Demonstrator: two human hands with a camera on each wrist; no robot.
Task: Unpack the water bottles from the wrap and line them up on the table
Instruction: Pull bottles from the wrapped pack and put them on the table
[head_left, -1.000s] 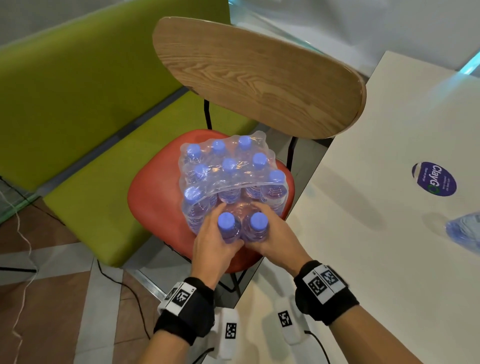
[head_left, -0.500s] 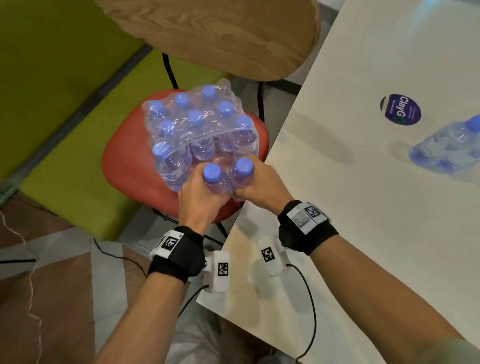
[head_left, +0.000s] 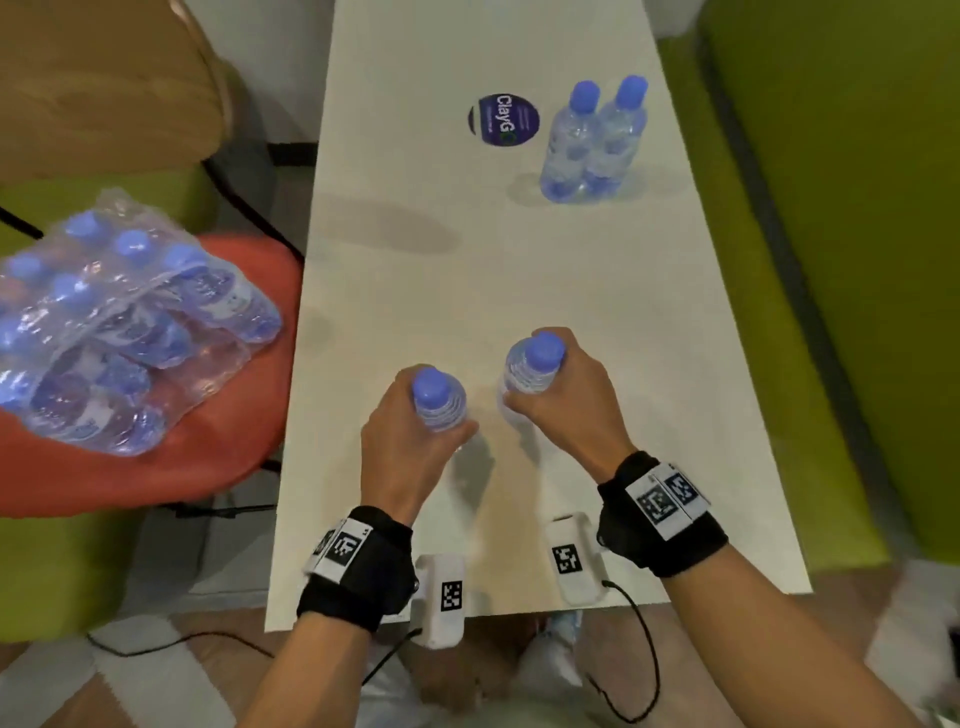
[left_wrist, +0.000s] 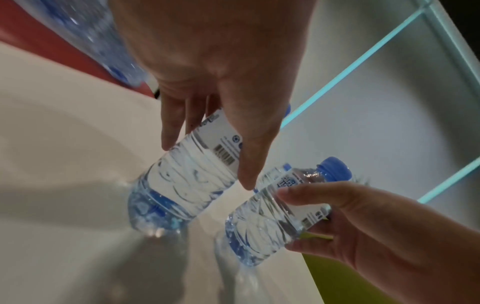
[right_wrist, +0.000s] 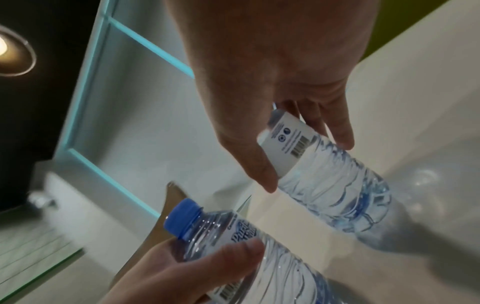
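My left hand (head_left: 410, 431) grips a clear water bottle (head_left: 439, 402) with a blue cap, and my right hand (head_left: 563, 400) grips another bottle (head_left: 530, 366) just to its right. Both bottles hang upright a little above the near part of the white table (head_left: 467, 270). The left wrist view shows the left bottle (left_wrist: 187, 176) held by thumb and fingers, base close to the tabletop. In the right wrist view the right bottle (right_wrist: 324, 174) is held the same way. Two more bottles (head_left: 592, 140) stand side by side at the table's far right. The torn plastic wrap pack (head_left: 114, 322) with several bottles lies on the red chair seat (head_left: 156, 467).
A round dark-blue sticker (head_left: 503, 120) is on the table left of the standing pair. The chair's wooden backrest (head_left: 104, 88) rises at the far left. Green sofa cushions (head_left: 831, 208) flank the table's right side. Cables trail on the floor near the table's front edge.
Both hands have pulled one bottle each out of the pack and carried them right, from the chair to over the table. The pack stays on the seat.
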